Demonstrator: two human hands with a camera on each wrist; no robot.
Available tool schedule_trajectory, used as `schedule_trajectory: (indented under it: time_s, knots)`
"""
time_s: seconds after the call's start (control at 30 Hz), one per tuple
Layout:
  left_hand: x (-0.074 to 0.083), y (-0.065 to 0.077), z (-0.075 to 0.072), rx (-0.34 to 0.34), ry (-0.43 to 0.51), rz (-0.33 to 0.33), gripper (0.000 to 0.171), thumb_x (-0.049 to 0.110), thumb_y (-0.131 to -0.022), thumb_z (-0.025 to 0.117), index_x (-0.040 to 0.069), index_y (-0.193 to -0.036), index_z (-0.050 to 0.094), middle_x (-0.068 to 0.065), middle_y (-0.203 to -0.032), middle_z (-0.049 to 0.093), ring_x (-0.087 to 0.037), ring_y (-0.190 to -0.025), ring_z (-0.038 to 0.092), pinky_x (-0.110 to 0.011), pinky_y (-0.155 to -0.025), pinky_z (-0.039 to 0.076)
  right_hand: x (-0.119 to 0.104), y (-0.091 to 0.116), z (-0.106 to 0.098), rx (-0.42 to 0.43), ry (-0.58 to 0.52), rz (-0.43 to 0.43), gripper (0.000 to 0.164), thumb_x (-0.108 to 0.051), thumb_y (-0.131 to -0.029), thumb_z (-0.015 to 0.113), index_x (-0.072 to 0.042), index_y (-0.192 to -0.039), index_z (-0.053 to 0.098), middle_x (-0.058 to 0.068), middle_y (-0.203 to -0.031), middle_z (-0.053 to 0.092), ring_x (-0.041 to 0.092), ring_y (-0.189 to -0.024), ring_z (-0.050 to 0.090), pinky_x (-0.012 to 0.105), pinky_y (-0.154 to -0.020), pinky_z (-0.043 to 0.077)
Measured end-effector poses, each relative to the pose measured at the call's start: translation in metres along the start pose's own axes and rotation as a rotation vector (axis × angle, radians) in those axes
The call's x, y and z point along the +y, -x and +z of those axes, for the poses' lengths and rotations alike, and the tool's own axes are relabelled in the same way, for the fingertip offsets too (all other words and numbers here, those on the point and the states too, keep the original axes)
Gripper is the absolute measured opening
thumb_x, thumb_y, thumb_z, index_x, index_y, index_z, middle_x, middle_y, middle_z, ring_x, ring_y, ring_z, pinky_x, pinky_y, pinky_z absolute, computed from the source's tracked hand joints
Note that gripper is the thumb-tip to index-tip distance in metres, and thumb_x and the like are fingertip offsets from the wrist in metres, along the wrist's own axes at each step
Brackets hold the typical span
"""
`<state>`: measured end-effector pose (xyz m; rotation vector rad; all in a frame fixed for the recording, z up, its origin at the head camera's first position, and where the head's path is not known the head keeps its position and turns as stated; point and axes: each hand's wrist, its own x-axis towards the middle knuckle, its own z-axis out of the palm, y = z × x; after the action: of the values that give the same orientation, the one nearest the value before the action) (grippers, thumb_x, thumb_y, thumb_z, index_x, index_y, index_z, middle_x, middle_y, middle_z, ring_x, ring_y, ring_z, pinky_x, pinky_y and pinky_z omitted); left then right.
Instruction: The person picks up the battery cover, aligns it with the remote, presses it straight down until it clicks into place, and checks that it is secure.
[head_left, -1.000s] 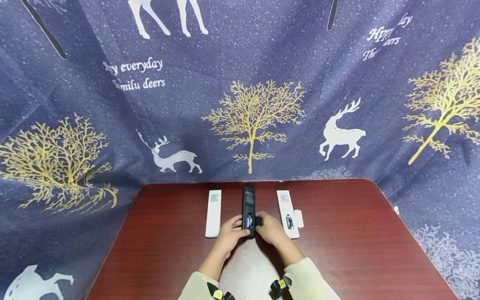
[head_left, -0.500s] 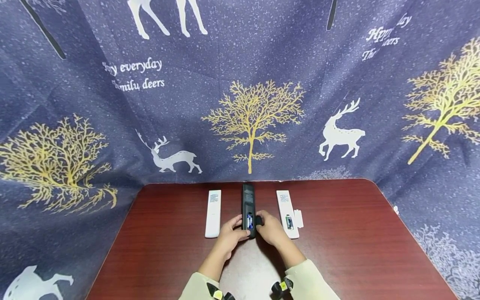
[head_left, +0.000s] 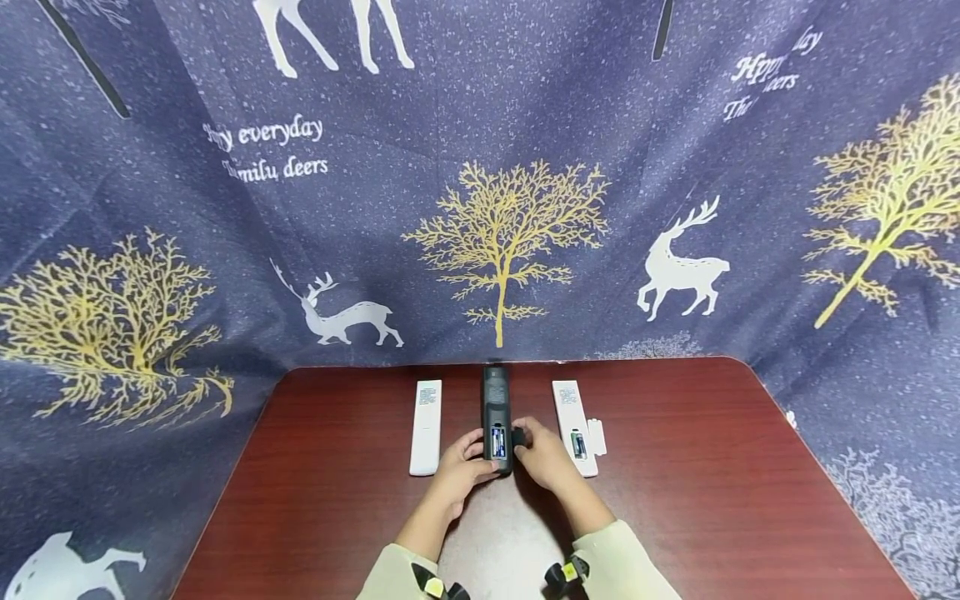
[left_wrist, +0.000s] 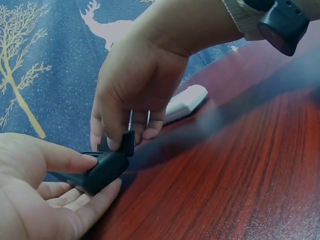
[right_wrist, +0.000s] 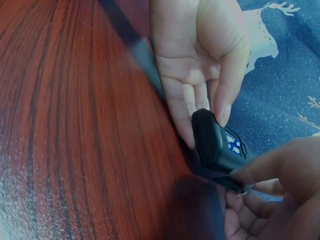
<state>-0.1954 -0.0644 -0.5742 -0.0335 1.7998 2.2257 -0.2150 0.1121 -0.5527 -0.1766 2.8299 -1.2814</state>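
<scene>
My left hand [head_left: 459, 471] grips the near end of a black remote control [head_left: 497, 396], thumb on top and fingers beneath. The remote lies back side up, its battery compartment uncovered, with blue-and-silver batteries [right_wrist: 233, 144] inside. In the left wrist view, the near end of the remote [left_wrist: 107, 172] looks raised off the table. Close by its right side, my right hand [head_left: 543, 457] pinches a small black battery cover [left_wrist: 129, 143] between thumb and fingers. The right wrist view has this cover [right_wrist: 232, 183] beside the remote's lower edge; whether they touch I cannot tell.
A white remote [head_left: 426, 429] lies back up on the left. On the right lies another white remote [head_left: 568, 408] with its battery compartment uncovered, a white cover [head_left: 597, 437] beside it. The reddish-brown table [head_left: 712, 500] meets a printed blue cloth [head_left: 525, 275] at its back edge.
The black remote has turned slightly in my left hand, its battery compartment now facing up more fully. My right hand stays beside it with the cover.
</scene>
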Motion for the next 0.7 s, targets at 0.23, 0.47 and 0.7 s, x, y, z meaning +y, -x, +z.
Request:
schedule_trajectory:
  time_s: [0.23, 0.47, 0.7]
  knots:
    - [-0.0014, -0.0006, 0.0003, 0.010, 0.007, -0.008, 0.075, -0.013, -0.082, 0.063, -0.010, -0.150, 0.033, -0.033, -0.136, 0.054, -0.021, -0.100, 0.068, -0.038, -0.091, 0.060, 0.0004, -0.0007, -0.0028, 0.031, -0.036, -0.003, 0.035, -0.003, -0.089, 0.064, -0.010, -0.123, 0.063, 0.010, -0.097, 0.071, 0.023, -0.084, 0.066, 0.045, -0.079, 0.054]
    - [-0.0013, -0.0001, 0.0002, 0.005, 0.022, -0.006, 0.074, -0.014, -0.082, 0.063, -0.010, -0.150, 0.033, -0.034, -0.136, 0.053, -0.020, -0.098, 0.068, -0.041, -0.092, 0.059, -0.0026, -0.0031, -0.0059, 0.035, -0.169, 0.021, 0.036, -0.003, -0.093, 0.062, -0.013, -0.127, 0.061, 0.016, -0.101, 0.069, 0.016, -0.055, 0.059, 0.032, -0.057, 0.051]
    - [-0.0033, -0.0024, -0.0006, 0.016, 0.014, -0.023, 0.075, -0.013, -0.082, 0.064, -0.008, -0.150, 0.034, -0.031, -0.135, 0.055, -0.019, -0.097, 0.068, -0.037, -0.090, 0.060, -0.0074, -0.0036, -0.0072, 0.079, -0.252, 0.009, 0.036, -0.005, -0.094, 0.063, -0.018, -0.127, 0.062, 0.016, -0.107, 0.065, 0.021, -0.072, 0.062, 0.033, -0.058, 0.055]
